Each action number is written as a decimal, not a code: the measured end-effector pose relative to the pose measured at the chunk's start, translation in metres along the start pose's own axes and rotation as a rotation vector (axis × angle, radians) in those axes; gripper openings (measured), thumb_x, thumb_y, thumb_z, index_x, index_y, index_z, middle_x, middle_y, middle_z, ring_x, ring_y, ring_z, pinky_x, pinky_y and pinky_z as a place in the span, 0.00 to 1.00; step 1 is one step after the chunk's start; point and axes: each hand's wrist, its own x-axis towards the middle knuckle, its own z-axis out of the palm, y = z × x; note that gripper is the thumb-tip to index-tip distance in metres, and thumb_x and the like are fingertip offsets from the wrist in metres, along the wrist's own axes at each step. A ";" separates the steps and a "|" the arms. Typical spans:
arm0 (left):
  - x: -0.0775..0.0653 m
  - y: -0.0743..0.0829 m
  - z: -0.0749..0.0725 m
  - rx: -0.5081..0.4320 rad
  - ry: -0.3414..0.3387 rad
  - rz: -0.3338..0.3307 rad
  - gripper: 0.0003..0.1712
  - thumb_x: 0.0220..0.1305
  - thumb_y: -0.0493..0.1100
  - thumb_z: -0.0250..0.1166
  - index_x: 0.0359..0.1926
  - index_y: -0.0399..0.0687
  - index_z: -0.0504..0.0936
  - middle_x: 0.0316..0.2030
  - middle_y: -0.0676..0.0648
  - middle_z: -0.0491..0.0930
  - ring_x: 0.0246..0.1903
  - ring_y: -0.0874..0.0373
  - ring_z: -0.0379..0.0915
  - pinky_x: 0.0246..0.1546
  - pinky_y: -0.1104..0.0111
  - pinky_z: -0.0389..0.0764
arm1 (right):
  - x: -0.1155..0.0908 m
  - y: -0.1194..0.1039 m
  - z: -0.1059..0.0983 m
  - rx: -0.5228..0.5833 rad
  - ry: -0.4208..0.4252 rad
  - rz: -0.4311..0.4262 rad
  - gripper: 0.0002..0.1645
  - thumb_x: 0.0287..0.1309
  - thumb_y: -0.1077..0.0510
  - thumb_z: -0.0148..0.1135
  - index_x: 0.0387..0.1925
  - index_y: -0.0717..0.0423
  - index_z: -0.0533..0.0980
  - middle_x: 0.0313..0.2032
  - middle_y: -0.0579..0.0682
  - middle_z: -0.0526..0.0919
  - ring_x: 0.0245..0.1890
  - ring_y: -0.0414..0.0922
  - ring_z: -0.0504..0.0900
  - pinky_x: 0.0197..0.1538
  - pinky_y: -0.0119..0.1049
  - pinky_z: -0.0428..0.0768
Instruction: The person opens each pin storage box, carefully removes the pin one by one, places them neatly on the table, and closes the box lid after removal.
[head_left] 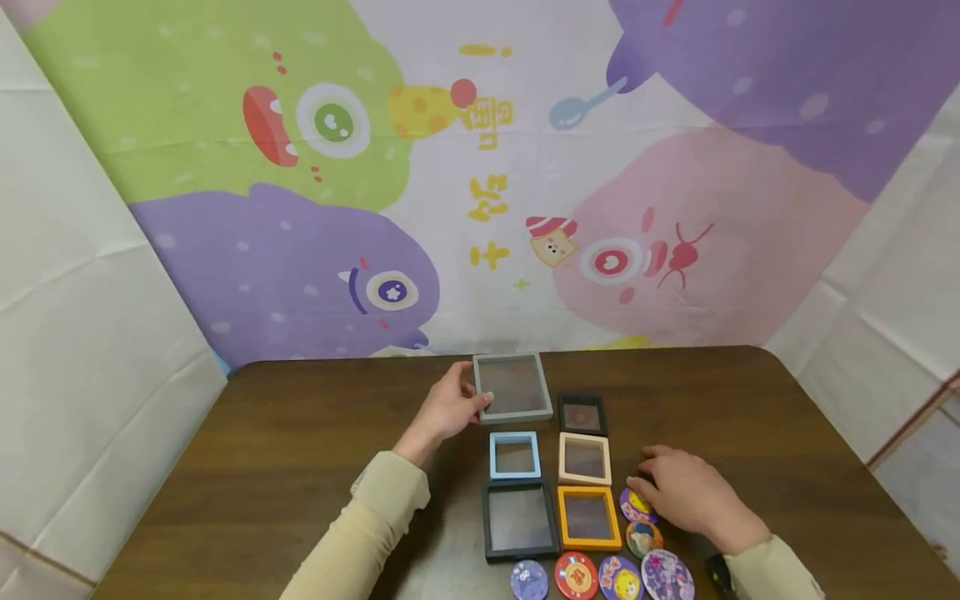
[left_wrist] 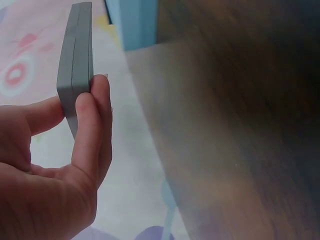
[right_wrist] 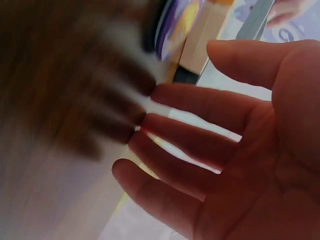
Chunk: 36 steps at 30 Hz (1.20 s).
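Observation:
My left hand (head_left: 450, 406) pinches the left edge of a grey square display frame (head_left: 513, 387) near the table's far edge. In the left wrist view the thumb is on one face of the frame (left_wrist: 75, 55) and the fingers are on the other. My right hand (head_left: 693, 493) is at the right of the frames, palm down, holding nothing. Its fingers (right_wrist: 195, 105) are spread and nearly straight in the right wrist view, the tips at the table surface. A purple round badge with a yellow character (head_left: 635, 504) lies beside its thumb.
Toward me from the grey frame stand a light blue frame (head_left: 514, 455), a small black frame (head_left: 582, 415), a cream frame (head_left: 584, 459), an orange frame (head_left: 619, 525) and a larger black frame (head_left: 489, 533). Several round badges, including a red one (head_left: 576, 575), lie along the near side. A cartoon cloth hangs behind.

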 end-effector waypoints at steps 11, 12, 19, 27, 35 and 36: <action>0.011 -0.009 0.001 0.276 -0.051 -0.029 0.34 0.66 0.43 0.68 0.68 0.38 0.65 0.38 0.43 0.81 0.30 0.55 0.80 0.40 0.58 0.80 | -0.001 -0.012 0.004 -0.046 0.040 0.007 0.20 0.66 0.46 0.63 0.43 0.59 0.85 0.54 0.64 0.80 0.50 0.62 0.81 0.52 0.60 0.77; 0.011 -0.009 0.002 0.304 -0.047 -0.025 0.33 0.66 0.43 0.68 0.67 0.37 0.67 0.40 0.43 0.81 0.33 0.53 0.80 0.41 0.57 0.80 | -0.001 -0.011 0.004 -0.046 0.043 0.006 0.20 0.66 0.46 0.63 0.43 0.59 0.85 0.54 0.64 0.81 0.50 0.62 0.81 0.52 0.60 0.77; 0.010 -0.005 0.006 0.465 0.000 -0.023 0.29 0.65 0.45 0.69 0.61 0.37 0.73 0.44 0.41 0.82 0.41 0.49 0.78 0.44 0.56 0.79 | -0.004 -0.011 0.005 -0.066 0.064 -0.005 0.19 0.65 0.46 0.64 0.42 0.58 0.85 0.53 0.64 0.81 0.50 0.63 0.81 0.51 0.60 0.77; 0.005 0.001 0.008 0.566 -0.032 0.002 0.19 0.64 0.47 0.70 0.49 0.39 0.78 0.35 0.45 0.81 0.32 0.53 0.76 0.34 0.58 0.79 | -0.002 -0.011 0.005 -0.070 0.061 0.000 0.19 0.65 0.46 0.64 0.41 0.58 0.85 0.53 0.64 0.81 0.49 0.62 0.81 0.51 0.59 0.78; -0.014 0.000 0.011 0.609 -0.022 0.079 0.25 0.65 0.55 0.67 0.51 0.38 0.79 0.37 0.46 0.81 0.33 0.51 0.77 0.34 0.55 0.79 | -0.004 -0.011 0.006 -0.066 0.051 0.001 0.20 0.64 0.45 0.65 0.41 0.59 0.85 0.53 0.64 0.81 0.49 0.62 0.81 0.51 0.59 0.77; -0.018 -0.001 0.011 0.621 -0.009 0.099 0.27 0.65 0.56 0.67 0.52 0.38 0.79 0.38 0.45 0.81 0.34 0.50 0.78 0.35 0.55 0.80 | -0.004 -0.010 0.007 -0.067 0.052 -0.001 0.20 0.64 0.45 0.65 0.41 0.59 0.85 0.53 0.64 0.81 0.49 0.62 0.81 0.51 0.59 0.77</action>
